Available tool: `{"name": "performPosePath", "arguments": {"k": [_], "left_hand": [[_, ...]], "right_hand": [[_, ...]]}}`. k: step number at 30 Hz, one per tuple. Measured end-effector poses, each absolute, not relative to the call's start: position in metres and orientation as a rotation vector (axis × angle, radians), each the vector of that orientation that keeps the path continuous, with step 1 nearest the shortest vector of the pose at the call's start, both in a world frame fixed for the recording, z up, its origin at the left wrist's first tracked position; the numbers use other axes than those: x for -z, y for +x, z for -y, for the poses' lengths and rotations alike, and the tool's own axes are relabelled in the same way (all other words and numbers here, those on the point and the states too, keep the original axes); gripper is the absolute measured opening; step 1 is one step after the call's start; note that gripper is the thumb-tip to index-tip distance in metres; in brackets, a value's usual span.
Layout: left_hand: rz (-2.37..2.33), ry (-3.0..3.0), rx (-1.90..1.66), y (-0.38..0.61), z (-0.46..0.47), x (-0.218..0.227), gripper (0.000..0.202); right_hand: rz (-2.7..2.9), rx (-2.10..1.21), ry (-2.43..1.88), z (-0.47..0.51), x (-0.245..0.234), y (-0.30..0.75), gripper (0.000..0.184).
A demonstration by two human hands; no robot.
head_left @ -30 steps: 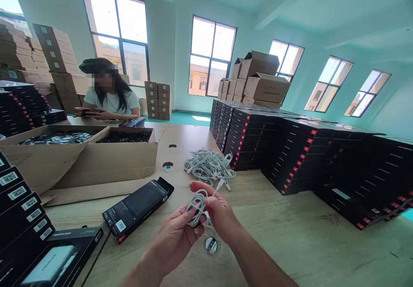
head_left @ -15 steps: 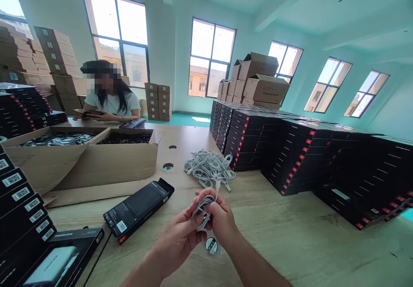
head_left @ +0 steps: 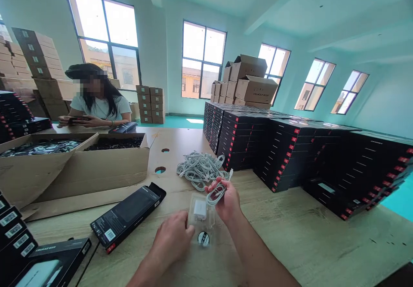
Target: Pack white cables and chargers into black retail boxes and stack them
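Observation:
My right hand (head_left: 229, 203) is closed around a coiled grey-white charging cable (head_left: 215, 193), one plug sticking up past the fingers. Below it, a clear plastic tray (head_left: 211, 222) lies on the table with a white charger plug (head_left: 200, 209) in its upper part and a round black-and-white sticker (head_left: 203, 238) lower down. My left hand (head_left: 174, 235) is at the tray's left edge, its fingers curled and the thumb against that edge; the fingertips are partly hidden. Behind the right hand sits a tangled pile of similar cables (head_left: 198, 166).
A black box (head_left: 129, 216) with an open end flap lies left of my hands. Beyond it stands a cardboard carton (head_left: 112, 164) of small parts. Stacked black boxes (head_left: 277, 158) line the right. A person (head_left: 100, 102) sits across the table (head_left: 290, 231), both hands on a dark object.
My left hand has let go of the cable and dropped to the tray's left edge. My right hand has lifted the coil up and to the right, uncovering the tray and charger plug.

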State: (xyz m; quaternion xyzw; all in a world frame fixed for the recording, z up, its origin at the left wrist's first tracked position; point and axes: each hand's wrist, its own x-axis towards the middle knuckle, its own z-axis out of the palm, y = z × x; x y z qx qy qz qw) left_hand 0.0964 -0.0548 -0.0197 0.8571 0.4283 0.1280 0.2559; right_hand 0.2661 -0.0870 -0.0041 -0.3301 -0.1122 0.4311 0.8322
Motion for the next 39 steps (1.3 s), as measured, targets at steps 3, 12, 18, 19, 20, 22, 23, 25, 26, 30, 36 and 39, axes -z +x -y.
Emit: {"name": "performPosePath", "arguments": {"k": [3, 12, 18, 19, 20, 22, 23, 25, 26, 30, 36, 39], "left_hand": [[-1.169, 2.034, -0.431, 0.095, 0.054, 0.018, 0.006], [-0.832, 1.106, -0.912, 0.100, 0.064, 0.017, 0.069], [-0.485, 0.712, -0.925, 0.097, 0.067, 0.022, 0.063], [-0.451, 0.721, -0.930, 0.095, 0.065, 0.024, 0.062], [-0.433, 0.742, -0.936, 0.094, 0.063, 0.027, 0.061], [-0.441, 0.792, -0.952, 0.090, 0.057, 0.031, 0.057], [-0.459, 0.812, -0.963, 0.088, 0.054, 0.033, 0.056], [-0.496, 0.845, -0.984, 0.084, 0.048, 0.034, 0.053], [-0.505, 0.860, -0.987, 0.082, 0.046, 0.033, 0.053], [-0.499, 0.918, -0.955, 0.080, 0.048, 0.024, 0.054], [-0.427, 1.016, -0.914, 0.079, 0.049, 0.026, 0.055], [-0.403, 1.072, -0.879, 0.076, 0.045, 0.032, 0.051]], "right_hand": [[0.321, -0.856, -0.768, 0.089, 0.004, 0.260, 0.014], [0.864, -0.461, -0.988, 0.098, 0.015, 0.226, 0.029], [1.094, -0.341, -1.119, 0.097, 0.027, 0.221, 0.032], [1.145, -0.318, -1.151, 0.097, 0.030, 0.221, 0.035], [1.193, -0.301, -1.181, 0.097, 0.032, 0.220, 0.038], [1.272, -0.299, -1.237, 0.097, 0.035, 0.221, 0.046], [1.301, -0.323, -1.249, 0.097, 0.037, 0.222, 0.051], [1.343, -0.491, -1.190, 0.098, 0.037, 0.228, 0.061], [1.335, -0.633, -1.111, 0.098, 0.036, 0.232, 0.064], [1.055, -1.127, -0.815, 0.097, 0.028, 0.246, 0.057], [0.926, -1.239, -0.822, 0.099, 0.021, 0.254, 0.056], [0.983, -1.138, -0.897, 0.099, 0.018, 0.252, 0.057]]}}
